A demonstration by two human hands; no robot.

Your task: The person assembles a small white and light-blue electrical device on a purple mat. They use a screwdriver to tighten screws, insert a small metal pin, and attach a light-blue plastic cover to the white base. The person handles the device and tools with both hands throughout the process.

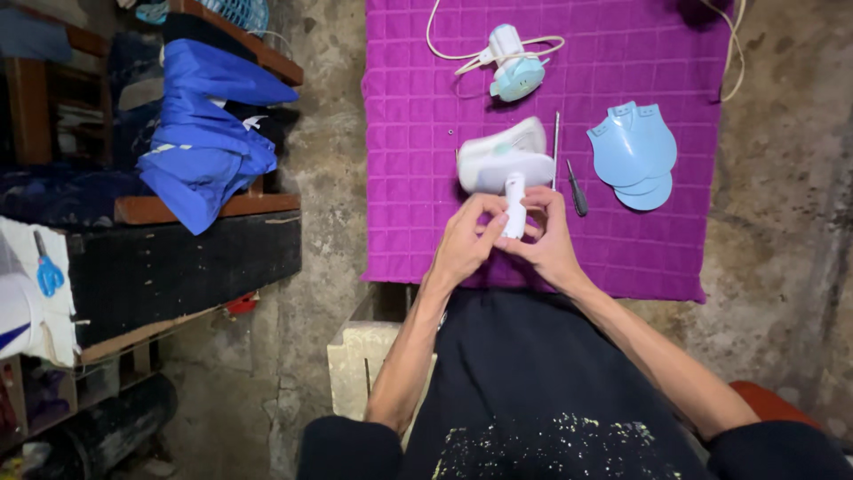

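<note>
both hands on a white fan housing over a purple mat

the left hand [464, 240] and right hand [549, 242] meet at the centre, fingers curled closed around the white stem [514, 206] of a white plastic housing [503, 156], which rests on the purple quilted mat [418, 178] just at 12 o'clock from the hands. no open container shows. a thin metal rod [556, 149] and a small screwdriver [577, 188] lie at 1 o'clock, just beside the housing. pale blue plastic covers [633, 153] sit stacked at 2 o'clock. a small motor unit [514, 64] with white cord lies at 12 o'clock, farther off. blue cloth [203, 133] hangs on a wooden shelf [204, 208] at 9 o'clock.
</note>
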